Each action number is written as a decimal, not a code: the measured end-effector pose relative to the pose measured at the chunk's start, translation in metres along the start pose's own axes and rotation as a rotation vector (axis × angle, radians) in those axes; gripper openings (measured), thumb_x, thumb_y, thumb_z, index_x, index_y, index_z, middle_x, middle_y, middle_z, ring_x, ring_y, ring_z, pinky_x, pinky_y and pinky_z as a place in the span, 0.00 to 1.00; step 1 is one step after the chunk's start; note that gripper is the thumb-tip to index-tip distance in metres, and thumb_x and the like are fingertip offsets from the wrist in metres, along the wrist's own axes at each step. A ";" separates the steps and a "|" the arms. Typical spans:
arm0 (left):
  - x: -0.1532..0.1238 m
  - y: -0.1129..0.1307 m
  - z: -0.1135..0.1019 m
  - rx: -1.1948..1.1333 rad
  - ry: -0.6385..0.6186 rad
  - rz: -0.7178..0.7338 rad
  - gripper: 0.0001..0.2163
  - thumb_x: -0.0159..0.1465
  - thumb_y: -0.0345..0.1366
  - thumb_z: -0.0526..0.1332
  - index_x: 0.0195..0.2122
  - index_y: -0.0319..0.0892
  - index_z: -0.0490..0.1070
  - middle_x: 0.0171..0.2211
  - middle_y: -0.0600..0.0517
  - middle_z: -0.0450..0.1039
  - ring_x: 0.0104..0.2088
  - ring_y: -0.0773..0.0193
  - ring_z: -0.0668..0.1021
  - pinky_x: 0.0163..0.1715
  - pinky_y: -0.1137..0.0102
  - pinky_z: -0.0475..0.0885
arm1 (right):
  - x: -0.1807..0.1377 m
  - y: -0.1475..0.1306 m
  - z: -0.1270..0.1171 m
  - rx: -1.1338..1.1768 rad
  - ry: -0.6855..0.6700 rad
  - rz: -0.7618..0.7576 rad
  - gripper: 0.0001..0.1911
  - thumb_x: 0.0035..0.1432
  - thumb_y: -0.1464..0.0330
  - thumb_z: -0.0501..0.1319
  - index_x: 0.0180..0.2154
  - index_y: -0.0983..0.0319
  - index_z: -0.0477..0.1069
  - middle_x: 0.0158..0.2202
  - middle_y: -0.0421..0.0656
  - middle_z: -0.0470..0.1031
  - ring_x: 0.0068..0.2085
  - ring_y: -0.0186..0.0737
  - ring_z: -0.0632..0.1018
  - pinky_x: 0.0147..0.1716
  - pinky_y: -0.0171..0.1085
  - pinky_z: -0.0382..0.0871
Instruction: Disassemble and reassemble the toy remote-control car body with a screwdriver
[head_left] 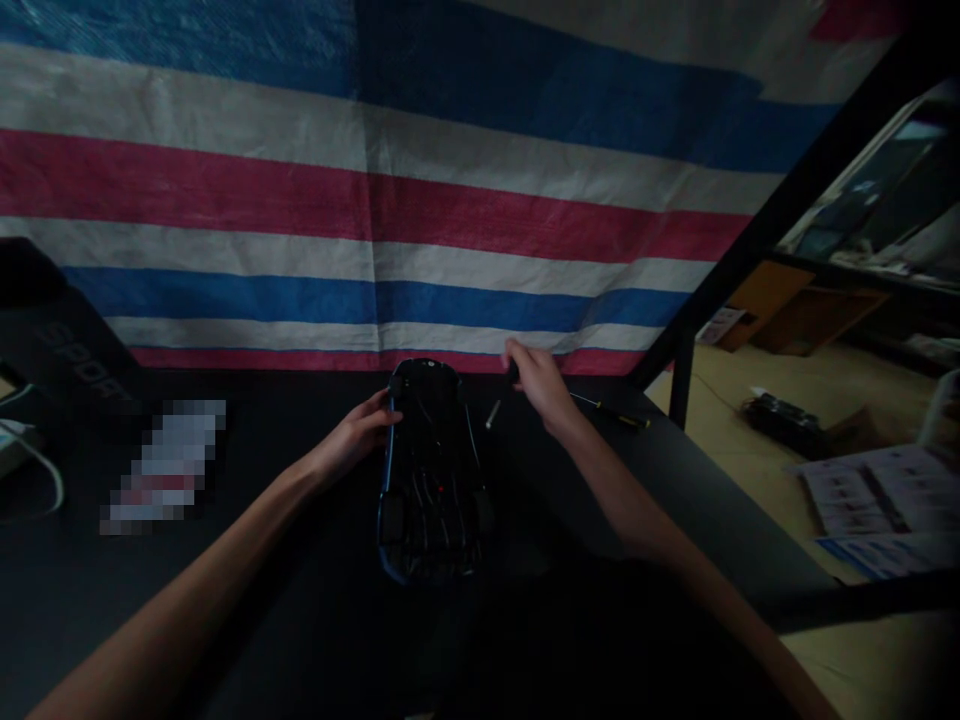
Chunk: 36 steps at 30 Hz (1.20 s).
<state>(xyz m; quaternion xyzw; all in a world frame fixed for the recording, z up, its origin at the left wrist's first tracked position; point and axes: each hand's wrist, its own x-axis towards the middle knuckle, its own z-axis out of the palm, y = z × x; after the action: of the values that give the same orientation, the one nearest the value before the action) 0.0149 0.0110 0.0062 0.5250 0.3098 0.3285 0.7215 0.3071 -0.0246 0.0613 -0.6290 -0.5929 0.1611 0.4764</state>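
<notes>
A toy car (431, 470) lies upside down on the dark table (225, 620), its black underside up and a blue body edge showing. My left hand (360, 430) grips its left side near the far end. My right hand (536, 385) hovers to the right of the car's far end, fingers pinched round a small dark thing I cannot make out. A small silver cylinder (492, 414) lies on the table between the car and my right hand. A thin screwdriver (611, 410) with a yellow-and-black handle lies just right of that hand.
A striped red, white and blue tarp (375, 200) hangs behind the table. A black box (52, 340) and a white cable (30, 450) sit at the far left. A black frame post (681, 385) stands at the table's right corner, with papers (877, 495) on the floor beyond.
</notes>
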 end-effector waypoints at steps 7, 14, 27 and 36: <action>0.004 -0.004 -0.011 -0.005 -0.020 0.036 0.36 0.61 0.39 0.71 0.71 0.45 0.67 0.68 0.44 0.73 0.72 0.42 0.69 0.73 0.52 0.61 | -0.041 0.041 0.032 -0.205 -0.304 -0.004 0.19 0.69 0.59 0.53 0.27 0.57 0.70 0.24 0.39 0.71 0.28 0.39 0.73 0.32 0.37 0.59; 0.001 -0.003 -0.012 0.080 0.045 0.004 0.40 0.62 0.41 0.70 0.75 0.43 0.61 0.71 0.43 0.69 0.76 0.39 0.61 0.76 0.46 0.52 | -0.065 0.031 0.046 -0.485 -0.306 0.037 0.11 0.72 0.60 0.56 0.49 0.55 0.74 0.28 0.41 0.77 0.29 0.45 0.77 0.30 0.38 0.53; 0.002 -0.001 -0.020 0.904 0.228 0.332 0.17 0.63 0.35 0.65 0.54 0.43 0.76 0.49 0.43 0.80 0.50 0.47 0.80 0.61 0.49 0.71 | -0.048 0.068 0.042 -0.014 -0.087 -0.045 0.13 0.68 0.62 0.54 0.41 0.58 0.75 0.31 0.40 0.77 0.29 0.39 0.74 0.33 0.38 0.61; 0.004 -0.003 -0.022 0.976 0.196 0.354 0.19 0.64 0.33 0.61 0.57 0.40 0.74 0.48 0.42 0.80 0.48 0.48 0.81 0.59 0.50 0.73 | -0.050 0.070 0.042 0.006 -0.116 -0.050 0.13 0.64 0.62 0.55 0.39 0.58 0.76 0.27 0.38 0.74 0.27 0.39 0.71 0.31 0.38 0.58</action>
<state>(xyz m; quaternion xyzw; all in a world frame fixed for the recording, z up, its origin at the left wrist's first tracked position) 0.0002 0.0252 -0.0029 0.8110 0.3995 0.3102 0.2941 0.3041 -0.0409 -0.0330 -0.6021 -0.6346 0.1872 0.4469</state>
